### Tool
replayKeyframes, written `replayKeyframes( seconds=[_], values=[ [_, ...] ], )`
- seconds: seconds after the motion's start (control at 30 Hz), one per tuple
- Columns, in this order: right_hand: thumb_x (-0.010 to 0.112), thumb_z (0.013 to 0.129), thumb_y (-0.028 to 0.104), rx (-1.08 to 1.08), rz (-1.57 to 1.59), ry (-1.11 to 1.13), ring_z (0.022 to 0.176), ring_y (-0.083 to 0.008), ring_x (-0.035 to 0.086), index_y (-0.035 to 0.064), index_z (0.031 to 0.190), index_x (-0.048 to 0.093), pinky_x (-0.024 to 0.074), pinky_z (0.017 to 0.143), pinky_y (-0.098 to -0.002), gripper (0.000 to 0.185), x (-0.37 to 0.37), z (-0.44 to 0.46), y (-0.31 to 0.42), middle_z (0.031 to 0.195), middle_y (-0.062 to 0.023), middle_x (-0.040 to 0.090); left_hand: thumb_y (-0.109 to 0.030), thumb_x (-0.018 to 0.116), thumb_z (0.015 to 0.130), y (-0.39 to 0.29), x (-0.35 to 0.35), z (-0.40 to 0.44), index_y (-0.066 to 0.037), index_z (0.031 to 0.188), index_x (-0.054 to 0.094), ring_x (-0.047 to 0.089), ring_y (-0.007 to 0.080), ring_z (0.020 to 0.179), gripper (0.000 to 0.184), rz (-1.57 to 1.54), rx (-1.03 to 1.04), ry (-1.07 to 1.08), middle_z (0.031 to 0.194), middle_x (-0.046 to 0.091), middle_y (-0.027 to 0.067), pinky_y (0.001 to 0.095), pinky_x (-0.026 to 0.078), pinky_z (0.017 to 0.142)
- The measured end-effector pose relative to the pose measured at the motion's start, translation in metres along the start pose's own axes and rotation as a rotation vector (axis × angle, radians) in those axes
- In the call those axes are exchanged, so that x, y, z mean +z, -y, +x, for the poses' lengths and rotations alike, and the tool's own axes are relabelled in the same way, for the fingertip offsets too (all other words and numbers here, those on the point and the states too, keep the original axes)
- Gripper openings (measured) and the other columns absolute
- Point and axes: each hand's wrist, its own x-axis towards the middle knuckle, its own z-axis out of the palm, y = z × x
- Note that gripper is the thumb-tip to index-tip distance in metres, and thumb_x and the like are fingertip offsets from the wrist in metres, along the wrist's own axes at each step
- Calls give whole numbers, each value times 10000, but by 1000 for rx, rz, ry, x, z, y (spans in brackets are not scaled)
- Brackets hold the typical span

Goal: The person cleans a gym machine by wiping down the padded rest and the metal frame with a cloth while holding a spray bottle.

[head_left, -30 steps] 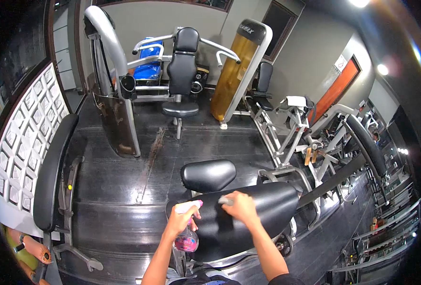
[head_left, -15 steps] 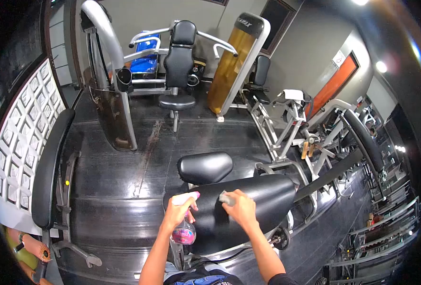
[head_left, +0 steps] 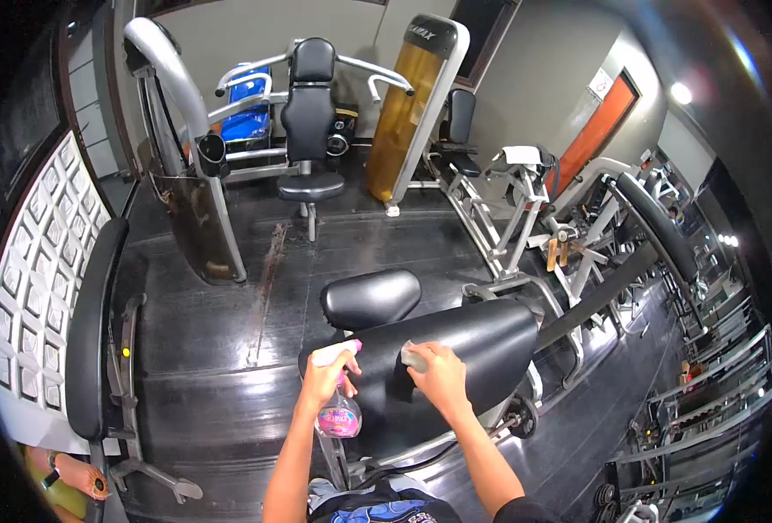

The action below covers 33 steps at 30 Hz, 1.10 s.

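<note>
My left hand (head_left: pixel 323 380) grips a clear spray bottle (head_left: pixel 341 420) by its white and pink trigger head. The bottle has a pink label and hangs over the near left edge of a black padded bench (head_left: pixel 482 344). In my right hand (head_left: pixel 441 376) is a bunched greyish cloth (head_left: pixel 414 357), held between thumb and fingers at the bench pad's surface. Whether the cloth presses on the pad is hard to tell. A smaller black pad (head_left: pixel 370 299) sits just beyond the long one.
Beyond the bench stands a shoulder press machine with a black seat (head_left: pixel 311 186). Another long black bench (head_left: pixel 97 331) is at the left, beside a white patterned panel (head_left: pixel 42 270). Racks and machines line the right. A person's hand (head_left: pixel 79 475) shows at lower left.
The camera view has shifted slightly, moving the machines left and up in view. Both hands keep their holds on the spray bottle and the cloth, staying over the bench.
</note>
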Motion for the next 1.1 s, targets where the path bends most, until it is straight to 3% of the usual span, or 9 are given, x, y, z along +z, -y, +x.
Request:
replayKeyframes(
  seconds=[0.23, 0.53, 0.6, 0.67, 0.77, 1.07, 1.1],
  values=[
    [791, 705, 206, 264, -78, 4, 919, -316, 677, 183, 1057, 726, 544, 807, -432, 359, -22, 3, -47, 1035, -90, 703, -233, 586, 952, 2, -3, 4, 29, 1138, 652, 578, 195, 400, 329, 1, -3, -20, 724, 632, 123, 299, 488, 374],
    [777, 711, 209, -3, 76, 0, 965, -306, 654, 173, 1063, 713, 532, 828, -434, 360, -5, -1, -30, 1023, -52, 678, -249, 627, 917, -8, -1, 3, 20, 1083, 666, 558, 201, 382, 318, 50, -33, -94, 681, 619, 108, 303, 475, 360],
    [780, 707, 209, 107, 135, 44, 962, -305, 659, 163, 1060, 718, 530, 826, -428, 361, -15, 4, -46, 1018, -61, 687, -288, 559, 935, -7, -3, 5, 39, 1126, 622, 560, 209, 393, 384, 157, -56, -73, 726, 633, 141, 325, 490, 381],
    [767, 715, 213, 101, 78, -26, 944, -317, 664, 161, 1059, 724, 530, 815, -428, 350, -24, 7, -67, 1017, -81, 690, -273, 581, 929, -9, 5, -1, 28, 1111, 643, 564, 207, 391, 357, 163, -68, -74, 704, 628, 123, 314, 484, 373],
    [741, 726, 219, 262, 149, -30, 922, -334, 669, 167, 1030, 732, 530, 802, -431, 308, -27, 13, -93, 1008, -93, 694, -258, 594, 926, -10, 31, -10, 16, 1120, 658, 574, 205, 394, 342, 151, -111, -65, 692, 626, 106, 307, 504, 383],
    [766, 708, 215, 183, 341, -10, 925, -329, 662, 137, 1016, 731, 526, 797, -421, 320, -20, 17, -104, 993, -95, 694, -296, 635, 908, 12, 90, 15, 36, 1117, 661, 557, 172, 390, 393, 203, -210, -81, 686, 598, 83, 323, 538, 423],
    [769, 709, 218, 171, 315, 23, 918, -325, 662, 134, 1011, 731, 528, 798, -421, 316, -26, 19, -100, 984, -91, 692, -294, 637, 907, 10, 91, 14, 36, 1017, 676, 554, 170, 390, 350, 182, -196, -80, 690, 601, 83, 323, 539, 426]
  ],
)
